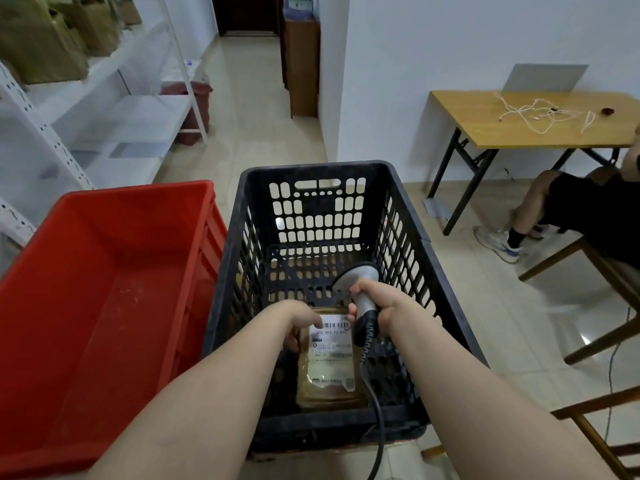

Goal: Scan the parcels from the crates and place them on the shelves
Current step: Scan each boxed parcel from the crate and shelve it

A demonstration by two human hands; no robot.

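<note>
A brown parcel (329,382) with a white barcode label lies inside the black slatted crate (242,278). My left hand (301,323) grips the parcel's upper left edge. My right hand (381,299) grips the handle of a grey barcode scanner (356,277), whose head hangs just above the parcel's far end; its black cable runs down toward me. A red crate (104,289) stands beside the black one on the left, with nothing visible in it. White metal shelves (114,109) at the left hold several brown parcels (45,43) on the top level.
A wooden folding table (536,116) with white cables and a laptop stands at the right. Another person sits on a wooden chair (588,265) at the far right, legs stretched to the floor. A tiled corridor runs ahead between shelves and wall.
</note>
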